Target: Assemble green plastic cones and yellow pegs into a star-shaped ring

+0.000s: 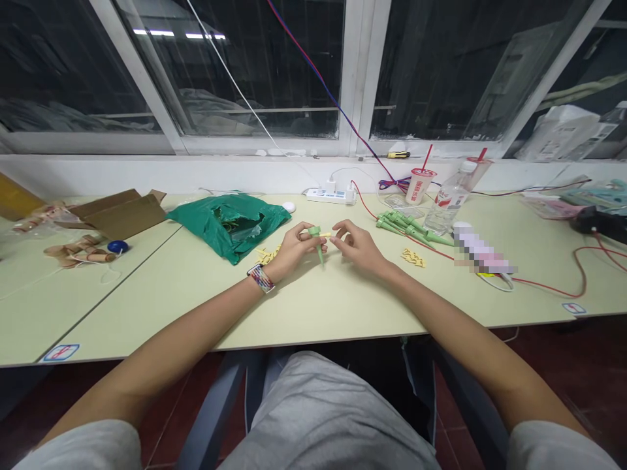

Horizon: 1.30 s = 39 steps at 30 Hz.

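Observation:
Above the table's middle, my left hand (297, 249) grips a green plastic spike (320, 253) with a wide head, its point downward. A small yellow plastic piece (324, 234) sticks out sideways near the head of the spike. My right hand (358, 247) has thumb and forefinger curled at the outer end of that yellow piece, seemingly pinching it; the exact contact is too small to see. Loose yellow pieces (267, 256) lie beside my left hand, partly hidden by it. Another small pile of yellow pieces (413, 257) lies right of my right hand.
Several green spikes (409, 227) lie at the back right, near a water bottle (447, 202) and a cup with a straw (420, 187). A torn green bag (230, 225) lies left. Behind is a power strip (331, 194); a red cable (548, 289) crosses the right side.

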Each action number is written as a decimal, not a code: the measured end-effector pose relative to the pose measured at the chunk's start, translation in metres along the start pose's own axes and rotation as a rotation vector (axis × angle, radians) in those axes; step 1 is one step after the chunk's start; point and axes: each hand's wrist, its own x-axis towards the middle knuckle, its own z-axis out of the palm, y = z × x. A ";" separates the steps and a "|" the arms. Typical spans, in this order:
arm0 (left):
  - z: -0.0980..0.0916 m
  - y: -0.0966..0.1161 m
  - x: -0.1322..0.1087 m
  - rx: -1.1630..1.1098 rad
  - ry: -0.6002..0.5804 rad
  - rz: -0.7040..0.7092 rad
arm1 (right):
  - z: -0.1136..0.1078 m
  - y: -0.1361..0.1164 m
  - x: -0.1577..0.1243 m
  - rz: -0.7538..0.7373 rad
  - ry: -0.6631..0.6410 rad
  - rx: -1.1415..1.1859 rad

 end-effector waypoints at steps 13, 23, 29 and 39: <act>-0.002 -0.003 -0.007 0.218 -0.045 0.158 | 0.006 0.000 0.004 0.182 -0.061 0.188; 0.001 -0.005 -0.009 0.544 -0.060 0.419 | 0.006 -0.002 0.008 0.641 -0.165 0.541; -0.001 -0.007 0.002 0.118 -0.032 0.068 | 0.009 -0.001 0.005 0.230 -0.049 0.469; -0.004 -0.012 0.003 0.054 -0.076 0.084 | 0.008 -0.002 0.006 0.224 -0.046 0.410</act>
